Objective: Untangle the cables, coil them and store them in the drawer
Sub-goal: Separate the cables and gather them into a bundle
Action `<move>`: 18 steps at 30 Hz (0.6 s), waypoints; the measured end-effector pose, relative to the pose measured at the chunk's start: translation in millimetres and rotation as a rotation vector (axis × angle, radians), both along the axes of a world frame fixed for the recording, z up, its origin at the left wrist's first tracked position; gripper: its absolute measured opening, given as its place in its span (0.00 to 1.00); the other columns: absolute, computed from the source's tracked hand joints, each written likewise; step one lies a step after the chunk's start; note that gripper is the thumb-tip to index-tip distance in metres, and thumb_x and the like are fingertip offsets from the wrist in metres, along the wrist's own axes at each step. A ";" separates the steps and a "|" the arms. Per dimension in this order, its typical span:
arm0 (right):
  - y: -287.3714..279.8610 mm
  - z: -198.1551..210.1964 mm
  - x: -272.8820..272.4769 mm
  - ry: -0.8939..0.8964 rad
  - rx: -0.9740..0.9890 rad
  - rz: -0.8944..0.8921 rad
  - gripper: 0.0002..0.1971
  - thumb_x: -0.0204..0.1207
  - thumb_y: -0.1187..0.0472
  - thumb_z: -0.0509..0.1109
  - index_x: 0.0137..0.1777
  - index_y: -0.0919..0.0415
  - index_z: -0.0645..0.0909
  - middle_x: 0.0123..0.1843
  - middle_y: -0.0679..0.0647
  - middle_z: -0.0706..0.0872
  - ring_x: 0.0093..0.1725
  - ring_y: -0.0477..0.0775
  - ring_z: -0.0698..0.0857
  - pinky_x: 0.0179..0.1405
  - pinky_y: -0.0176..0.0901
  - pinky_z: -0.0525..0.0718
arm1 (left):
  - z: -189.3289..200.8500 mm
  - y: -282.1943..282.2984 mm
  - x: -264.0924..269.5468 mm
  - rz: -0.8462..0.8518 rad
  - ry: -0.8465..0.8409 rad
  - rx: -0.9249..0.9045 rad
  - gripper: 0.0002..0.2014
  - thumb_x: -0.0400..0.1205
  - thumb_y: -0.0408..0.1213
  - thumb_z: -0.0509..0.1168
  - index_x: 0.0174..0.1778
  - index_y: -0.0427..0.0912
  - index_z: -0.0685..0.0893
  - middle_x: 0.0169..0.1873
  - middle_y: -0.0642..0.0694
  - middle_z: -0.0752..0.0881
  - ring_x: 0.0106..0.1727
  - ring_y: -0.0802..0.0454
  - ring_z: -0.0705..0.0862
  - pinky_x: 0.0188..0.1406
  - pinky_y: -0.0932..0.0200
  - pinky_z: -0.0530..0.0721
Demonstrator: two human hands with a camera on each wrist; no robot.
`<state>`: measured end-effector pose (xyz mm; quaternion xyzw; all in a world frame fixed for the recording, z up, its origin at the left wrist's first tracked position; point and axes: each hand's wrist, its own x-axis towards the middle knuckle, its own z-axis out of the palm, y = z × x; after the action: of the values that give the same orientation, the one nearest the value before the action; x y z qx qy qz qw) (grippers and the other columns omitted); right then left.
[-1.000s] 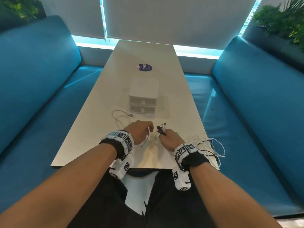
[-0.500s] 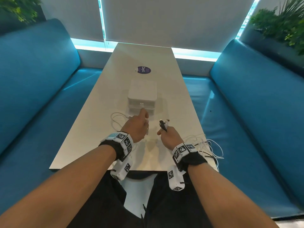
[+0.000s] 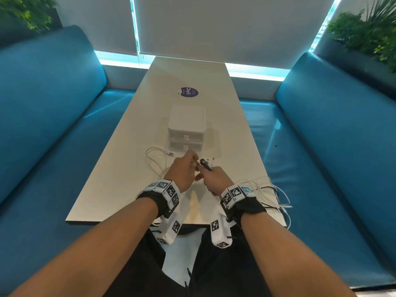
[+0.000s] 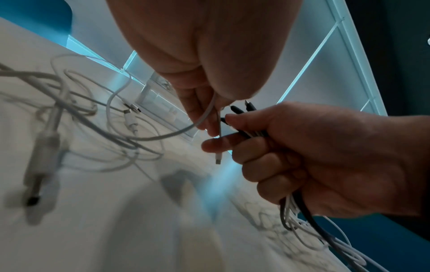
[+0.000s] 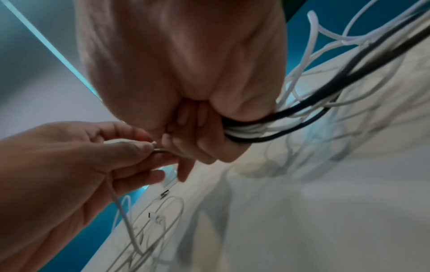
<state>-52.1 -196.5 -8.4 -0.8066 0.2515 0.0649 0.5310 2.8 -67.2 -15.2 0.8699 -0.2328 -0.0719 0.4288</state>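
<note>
Head view: nearest to the person, the two hands meet above the worktop (image 3: 120, 183), on the near side of the drawer unit (image 3: 186, 127). The right hand (image 3: 216, 181) is curled in a fist round a bundle of cables (image 4: 250, 133), black and white; their plug ends stick out past the thumb toward the drawer unit, and the rest trails out of the fist in loose loops (image 3: 272, 196) that spill over the worktop edge on the right of the unit. The left hand (image 3: 183, 173) pinches a single white cable (image 4: 204, 117) between thumb and fingertips, touching the right hand's index finger; its small plug (image 4: 218, 158) hangs down just below that finger. From the pinch the white cable runs off to the left, to a slack tangle of white cables (image 3: 156, 161) lying flat on the worktop just in front of the unit's left corner, one metal connector (image 3: 170, 154) close to the lower drawer. The drawer unit, white, has two drawers stacked, both pushed in. Beyond the unit a round purple sticker (image 3: 188, 92) lies on the worktop. Blue benches (image 3: 53, 108) flank the worktop on either side of the unit.
</note>
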 end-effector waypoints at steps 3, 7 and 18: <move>-1.8 1.4 1.2 -0.044 -0.030 -0.048 0.14 0.84 0.52 0.63 0.45 0.60 0.86 0.23 0.47 0.76 0.22 0.49 0.72 0.19 0.36 0.68 | -4.2 -1.6 -4.0 -0.018 0.097 0.001 0.07 0.88 0.35 0.57 0.60 0.48 0.74 0.46 0.46 0.91 0.46 0.50 0.90 0.52 0.45 0.89; -3.7 1.0 3.5 -0.075 -0.068 -0.022 0.11 0.79 0.61 0.65 0.41 0.65 0.86 0.27 0.51 0.77 0.25 0.50 0.74 0.25 0.39 0.69 | 7.1 -4.7 -10.5 -0.069 0.204 0.019 0.09 0.89 0.37 0.58 0.50 0.36 0.81 0.42 0.43 0.90 0.32 0.50 0.91 0.40 0.44 0.91; -14.1 -6.9 8.9 -0.063 -0.276 0.015 0.13 0.82 0.56 0.64 0.49 0.62 0.87 0.44 0.60 0.88 0.47 0.62 0.86 0.43 0.46 0.77 | 15.5 0.5 -10.3 -0.332 0.078 0.438 0.12 0.89 0.38 0.55 0.46 0.43 0.82 0.40 0.42 0.90 0.36 0.44 0.90 0.37 0.52 0.88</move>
<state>-43.1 -210.6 -15.3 -0.8755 0.2352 0.0081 0.4220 -7.6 -66.7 0.3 0.8885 -0.3341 -0.2232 0.2215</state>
